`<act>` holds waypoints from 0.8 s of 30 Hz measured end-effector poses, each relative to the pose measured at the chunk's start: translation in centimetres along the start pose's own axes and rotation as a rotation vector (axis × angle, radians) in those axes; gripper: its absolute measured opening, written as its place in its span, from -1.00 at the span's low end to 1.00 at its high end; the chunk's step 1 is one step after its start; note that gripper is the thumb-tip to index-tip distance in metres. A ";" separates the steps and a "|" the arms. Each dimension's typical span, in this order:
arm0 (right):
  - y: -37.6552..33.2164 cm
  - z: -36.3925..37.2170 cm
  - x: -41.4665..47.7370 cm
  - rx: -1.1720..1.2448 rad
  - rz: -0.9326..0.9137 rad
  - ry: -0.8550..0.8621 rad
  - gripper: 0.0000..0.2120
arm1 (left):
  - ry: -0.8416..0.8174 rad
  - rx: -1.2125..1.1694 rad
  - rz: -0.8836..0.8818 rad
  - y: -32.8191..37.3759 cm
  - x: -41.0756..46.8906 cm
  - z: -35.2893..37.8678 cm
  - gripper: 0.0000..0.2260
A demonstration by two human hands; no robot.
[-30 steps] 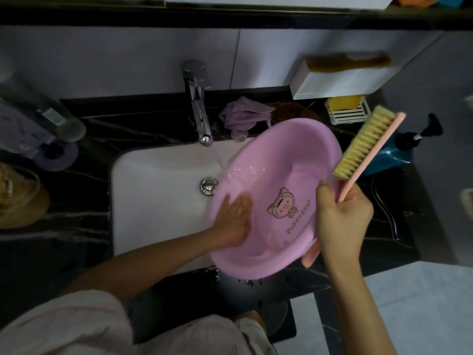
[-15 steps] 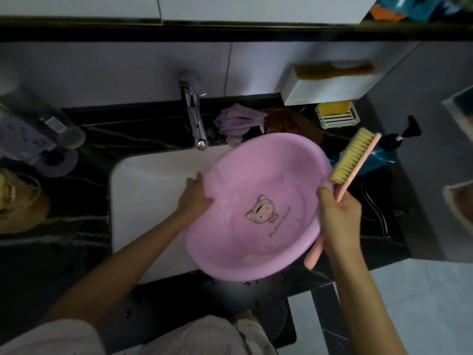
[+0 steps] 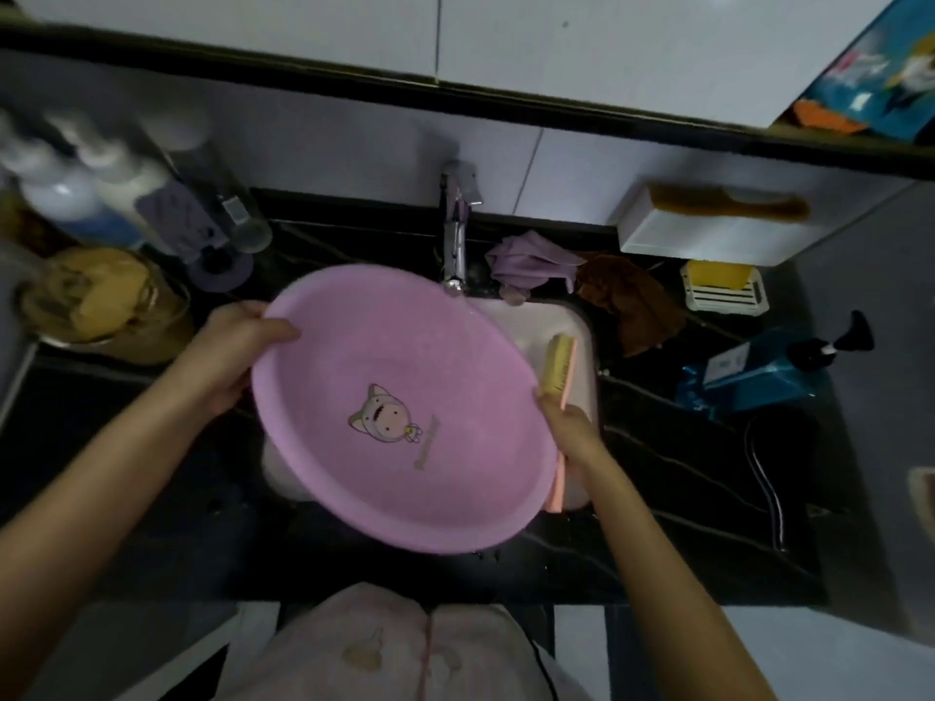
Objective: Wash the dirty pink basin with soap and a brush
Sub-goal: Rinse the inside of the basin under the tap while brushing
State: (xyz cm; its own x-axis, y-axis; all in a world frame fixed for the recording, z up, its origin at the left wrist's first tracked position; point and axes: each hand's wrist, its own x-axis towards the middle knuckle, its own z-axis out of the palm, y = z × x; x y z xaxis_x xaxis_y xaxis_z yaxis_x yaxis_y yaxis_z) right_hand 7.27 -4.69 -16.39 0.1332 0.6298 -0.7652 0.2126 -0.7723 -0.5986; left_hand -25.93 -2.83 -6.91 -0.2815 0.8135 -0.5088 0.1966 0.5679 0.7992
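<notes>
The pink basin [image 3: 405,346], with a cartoon animal printed inside, is held over the white sink [image 3: 582,336] and covers most of it. My left hand [image 3: 230,351] grips the basin's left rim, thumb over the edge. My right hand [image 3: 569,427] holds the pink brush [image 3: 559,366] by its handle at the basin's right rim, yellow bristles facing the basin. Water from the chrome tap [image 3: 455,245] falls near the basin's far rim.
On the black counter lie a purple cloth [image 3: 531,263], a brown cloth [image 3: 632,301], a white soap dish with yellow soap [image 3: 723,288] and a blue pump bottle [image 3: 759,371]. Bottles [image 3: 101,194] and a jar [image 3: 101,301] stand at the left.
My left hand moved from inside the basin to its left rim. The basin shifted left over the sink. The brush came down beside the basin's right rim.
</notes>
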 end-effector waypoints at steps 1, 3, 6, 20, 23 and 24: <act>-0.1 0.9 0.3 -0.001 -0.014 -0.033 -0.49 | 0.018 -0.026 0.031 0.6 -0.8 -0.5 -0.92; -0.3 2.8 1.5 0.003 -0.027 -0.082 -0.47 | 0.055 -0.050 0.080 1.5 -2.5 -1.1 -0.91; -1.1 5.9 3.2 0.071 -0.019 -0.137 -0.44 | 0.129 -0.091 0.161 1.9 -4.6 -1.5 -0.85; -3.7 7.0 5.6 0.405 -0.196 0.063 -0.73 | 0.510 -0.200 0.102 -5.8 -0.7 -1.0 -0.78; -3.8 5.3 5.5 0.420 -0.156 -0.035 -0.61 | 0.506 -0.175 0.071 -7.4 0.8 -0.4 -0.82; -3.7 4.7 5.3 0.434 -0.148 -0.052 -0.58 | 0.491 -0.161 0.062 -7.8 1.2 0.0 -0.85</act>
State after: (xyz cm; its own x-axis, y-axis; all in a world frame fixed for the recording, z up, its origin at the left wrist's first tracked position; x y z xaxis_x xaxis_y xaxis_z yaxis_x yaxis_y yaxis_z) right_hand 2.64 1.10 -19.35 0.0809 0.7392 -0.6686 -0.2011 -0.6449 -0.7373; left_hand -27.83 -6.27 -13.80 -0.6892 0.6683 -0.2800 0.0907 0.4629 0.8817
